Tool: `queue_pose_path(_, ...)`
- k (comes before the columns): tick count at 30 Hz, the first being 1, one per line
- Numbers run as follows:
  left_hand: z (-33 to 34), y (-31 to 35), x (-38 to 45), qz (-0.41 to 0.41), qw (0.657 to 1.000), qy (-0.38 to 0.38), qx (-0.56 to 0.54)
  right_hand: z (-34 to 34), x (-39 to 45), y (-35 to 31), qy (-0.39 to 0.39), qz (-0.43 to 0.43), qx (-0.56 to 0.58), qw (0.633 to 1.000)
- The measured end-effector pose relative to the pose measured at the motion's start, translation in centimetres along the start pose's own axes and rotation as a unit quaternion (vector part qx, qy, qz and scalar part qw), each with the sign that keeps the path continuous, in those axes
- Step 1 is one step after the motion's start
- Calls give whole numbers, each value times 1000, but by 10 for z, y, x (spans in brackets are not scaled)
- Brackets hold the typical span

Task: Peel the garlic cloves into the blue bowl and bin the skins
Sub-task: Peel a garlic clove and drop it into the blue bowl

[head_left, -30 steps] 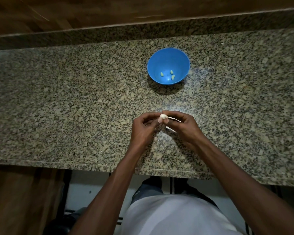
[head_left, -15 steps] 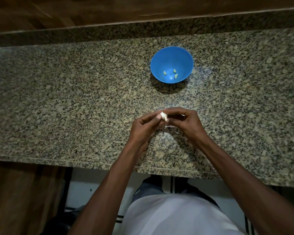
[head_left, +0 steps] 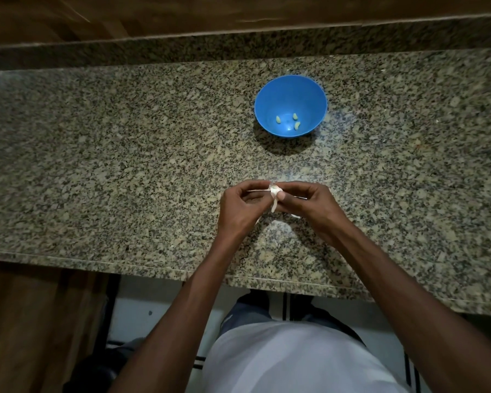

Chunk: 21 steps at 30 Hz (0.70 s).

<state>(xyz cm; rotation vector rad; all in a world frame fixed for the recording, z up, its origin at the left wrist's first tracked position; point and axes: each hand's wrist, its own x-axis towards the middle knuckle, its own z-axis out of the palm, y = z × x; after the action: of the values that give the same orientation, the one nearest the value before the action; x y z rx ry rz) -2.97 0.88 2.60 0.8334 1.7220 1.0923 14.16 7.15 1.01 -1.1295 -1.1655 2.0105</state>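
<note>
1. A small white garlic clove (head_left: 275, 190), part-covered in papery skin, is sitting between the two hands, above the near half of the speckled grey-and-tan granite surface (head_left: 125, 171), near its front edge.
2. The left hand (head_left: 240, 209) is pinching the clove from the left; its fingers are curled in toward the clove, so its grip is closed on it.
3. The right hand (head_left: 309, 207) is pinching the same clove from the right, with the thumb tip pressing just under it; its grip is likewise closed on the clove.
4. A thin strip of pale loose skin (head_left: 274, 207) is hanging down from the clove between the two hands. More pale skin is showing past the right hand's fingers; whether it is attached cannot be told.
5. The round blue plastic bowl (head_left: 291, 89) is standing upright on the surface, beyond the hands and well apart from them, slightly to the right.
6. Three small pale peeled garlic cloves (head_left: 279, 119) are lying on the bowl's bottom, apart from one another.
7. Both bare forearms are reaching in from the bottom edge, over a white shirt (head_left: 295, 361).
</note>
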Motion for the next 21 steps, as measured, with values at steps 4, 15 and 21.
queue_pose_path(4,1,-4,-2,12,1000,12,12,1,0,2,9,0,15,1000)
queue_pose_path(15,7,-4,-4,8,998,28,58,2,0,10,59,-23,-97,993)
queue_pose_path(21,3,-3,2,-31,997,30,67,5,4,9,69,-41,-115,990)
